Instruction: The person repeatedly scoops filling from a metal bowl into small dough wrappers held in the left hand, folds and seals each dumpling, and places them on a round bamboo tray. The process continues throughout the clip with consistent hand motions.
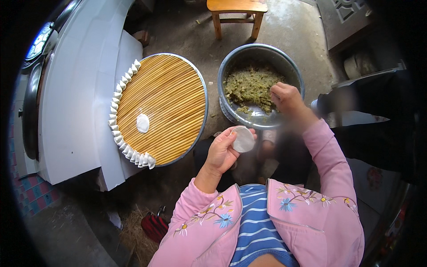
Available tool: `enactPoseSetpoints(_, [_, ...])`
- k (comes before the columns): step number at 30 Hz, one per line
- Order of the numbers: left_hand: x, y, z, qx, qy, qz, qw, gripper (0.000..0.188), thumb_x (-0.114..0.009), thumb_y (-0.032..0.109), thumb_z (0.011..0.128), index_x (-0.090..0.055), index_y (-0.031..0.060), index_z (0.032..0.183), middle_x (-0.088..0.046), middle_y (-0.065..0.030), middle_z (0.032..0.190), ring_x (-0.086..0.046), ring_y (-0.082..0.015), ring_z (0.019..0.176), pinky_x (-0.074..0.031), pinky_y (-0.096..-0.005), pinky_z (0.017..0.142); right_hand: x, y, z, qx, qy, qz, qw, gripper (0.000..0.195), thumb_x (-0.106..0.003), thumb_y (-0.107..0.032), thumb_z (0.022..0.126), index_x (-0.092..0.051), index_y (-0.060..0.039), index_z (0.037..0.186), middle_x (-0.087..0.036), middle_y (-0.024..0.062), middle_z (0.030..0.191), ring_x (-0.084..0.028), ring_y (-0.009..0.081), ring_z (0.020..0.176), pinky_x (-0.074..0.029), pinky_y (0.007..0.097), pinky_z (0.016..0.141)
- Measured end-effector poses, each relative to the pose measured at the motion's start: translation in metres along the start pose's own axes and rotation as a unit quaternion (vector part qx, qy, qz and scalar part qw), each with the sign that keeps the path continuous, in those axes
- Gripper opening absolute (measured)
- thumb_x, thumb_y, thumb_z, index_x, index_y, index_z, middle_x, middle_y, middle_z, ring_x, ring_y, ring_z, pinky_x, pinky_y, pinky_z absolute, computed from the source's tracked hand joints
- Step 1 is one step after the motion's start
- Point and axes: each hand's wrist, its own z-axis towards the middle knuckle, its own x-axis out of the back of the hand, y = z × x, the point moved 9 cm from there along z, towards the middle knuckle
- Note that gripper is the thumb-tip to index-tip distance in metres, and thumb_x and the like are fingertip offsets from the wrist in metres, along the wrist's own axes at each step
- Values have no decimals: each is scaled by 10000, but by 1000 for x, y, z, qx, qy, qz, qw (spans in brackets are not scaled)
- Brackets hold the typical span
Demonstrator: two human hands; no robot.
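A round dough wrapper (243, 139) lies in my left hand (223, 152), pinched between thumb and fingers. My right hand (288, 98) reaches over the right side of a large metal basin (278, 53), its fingers curled down at the green minced filling (252, 85); whether they grip a utensil is hidden. Left of the basin stands a round tray of thin slats (166, 100). Folded dumplings (115, 121) line its left edge in a curved row, and a small stack or single wrapper (142, 123) rests on the slats.
A wooden stool (237, 6) stands beyond the basin. The white tiled counter (78, 100) runs along the left, next to the tray. At the right, another person's dark-clothed legs (373, 123) are close to my right arm. A red and black striped item (154, 228) lies low at the left.
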Motion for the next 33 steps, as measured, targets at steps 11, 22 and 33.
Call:
enactPoseSetpoints(11, [1, -2, 8, -3, 22, -27, 999, 335, -402, 171, 1035, -458, -35, 1293, -546, -278, 1293, -555, -406, 1214, -448, -547, 1045, -25, 4, -47, -405, -42, 333, 851, 126, -547, -74, 894, -638, 12, 874, -662, 81, 664, -643, 122, 550, -494, 258, 438])
enactPoseSetpoints(22, [30, 9, 4, -40, 46, -6, 998, 360, -424, 202, 1033, -493, -56, 1274, -584, -268, 1255, -582, -373, 1185, -460, -493, 1037, -65, 2, -21, -377, -15, 438, 816, 122, -562, -55, 930, -653, 21, 959, -670, 86, 777, -663, 131, 647, -557, 260, 564])
enactPoseSetpoints(33, [57, 10, 17, -64, 70, 2, 995, 358, -431, 227, 1036, -538, -52, 1234, -625, -200, 1217, -616, -310, 1125, -472, -430, 1002, -49, -26, -6, -125, -71, 230, 962, 126, -621, -7, 893, -688, 3, 999, -687, 87, 801, -681, 143, 735, -536, 285, 678])
